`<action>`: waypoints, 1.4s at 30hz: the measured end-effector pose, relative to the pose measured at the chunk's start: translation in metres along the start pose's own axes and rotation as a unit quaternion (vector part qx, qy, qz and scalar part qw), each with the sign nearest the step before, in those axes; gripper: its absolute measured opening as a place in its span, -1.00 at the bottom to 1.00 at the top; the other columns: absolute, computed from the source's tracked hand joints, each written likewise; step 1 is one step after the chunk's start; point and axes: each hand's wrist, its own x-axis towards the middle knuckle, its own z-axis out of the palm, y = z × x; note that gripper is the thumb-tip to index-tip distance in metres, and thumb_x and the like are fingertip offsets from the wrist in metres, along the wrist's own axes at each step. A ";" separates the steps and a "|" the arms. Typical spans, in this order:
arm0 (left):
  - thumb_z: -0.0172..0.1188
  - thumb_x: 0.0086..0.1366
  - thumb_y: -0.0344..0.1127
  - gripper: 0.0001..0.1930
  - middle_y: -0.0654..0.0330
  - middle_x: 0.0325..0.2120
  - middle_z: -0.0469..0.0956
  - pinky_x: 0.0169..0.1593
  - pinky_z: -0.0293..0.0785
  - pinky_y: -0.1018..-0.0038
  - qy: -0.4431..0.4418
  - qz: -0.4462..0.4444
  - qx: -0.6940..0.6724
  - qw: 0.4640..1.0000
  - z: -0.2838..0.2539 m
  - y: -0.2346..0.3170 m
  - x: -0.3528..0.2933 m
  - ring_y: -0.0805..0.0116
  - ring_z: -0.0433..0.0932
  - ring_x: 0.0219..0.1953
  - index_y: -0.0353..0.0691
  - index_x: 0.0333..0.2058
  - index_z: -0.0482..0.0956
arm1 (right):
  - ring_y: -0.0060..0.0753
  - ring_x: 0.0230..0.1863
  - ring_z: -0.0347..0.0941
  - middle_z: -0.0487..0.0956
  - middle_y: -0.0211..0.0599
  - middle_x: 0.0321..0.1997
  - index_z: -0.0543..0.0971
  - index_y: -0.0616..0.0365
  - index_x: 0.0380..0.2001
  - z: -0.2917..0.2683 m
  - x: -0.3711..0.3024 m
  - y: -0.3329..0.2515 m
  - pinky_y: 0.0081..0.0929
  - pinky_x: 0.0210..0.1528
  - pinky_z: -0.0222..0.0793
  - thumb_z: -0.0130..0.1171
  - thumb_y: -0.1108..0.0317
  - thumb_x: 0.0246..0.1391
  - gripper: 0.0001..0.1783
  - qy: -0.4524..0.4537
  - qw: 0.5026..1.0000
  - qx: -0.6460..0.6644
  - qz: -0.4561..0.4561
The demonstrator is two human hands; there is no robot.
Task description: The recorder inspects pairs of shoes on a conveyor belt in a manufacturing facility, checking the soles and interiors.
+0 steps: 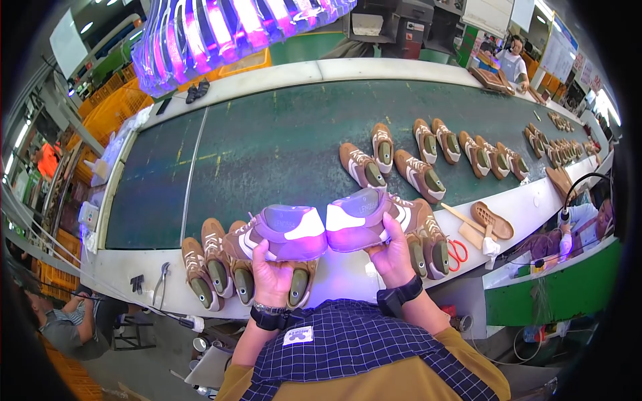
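My left hand (273, 281) is closed around a brown sneaker (289, 235) with a pale heel patch, thumb against its side. My right hand (393, 257) grips a matching sneaker (354, 217). Both are raised side by side over the white ledge (344, 277), heels nearly meeting, tinted by purple light. Brown lace-up shoes (212, 248) with green lasts inside stand beside and behind my left hand. More shoes (433, 244) stand just right of my right hand. Red-handled scissors (457, 254), a loose shoe sole (493, 221) and a wooden-handled brush (490, 247) lie farther right.
A green conveyor belt (267, 147) stretches beyond the ledge, carrying several rows of shoes (428, 142) on its right. A purple-lit lamp cover (231, 40) hangs overhead. Pliers (161, 282) lie at the left ledge. Other people (513, 67) are around the line, and a green-sided bench (555, 287) stands at right.
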 end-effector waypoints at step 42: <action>0.14 0.14 -0.23 -0.52 0.22 -0.09 0.46 0.08 0.36 0.33 0.030 0.078 0.122 0.989 -0.007 0.007 0.005 0.32 0.45 -0.03 -0.22 0.04 0.32 | -0.47 -0.12 0.46 0.48 -0.39 -0.10 0.35 0.13 0.02 -0.007 0.022 0.006 -0.43 -0.08 0.43 0.16 0.35 0.03 -0.55 0.030 0.988 -0.139 -0.062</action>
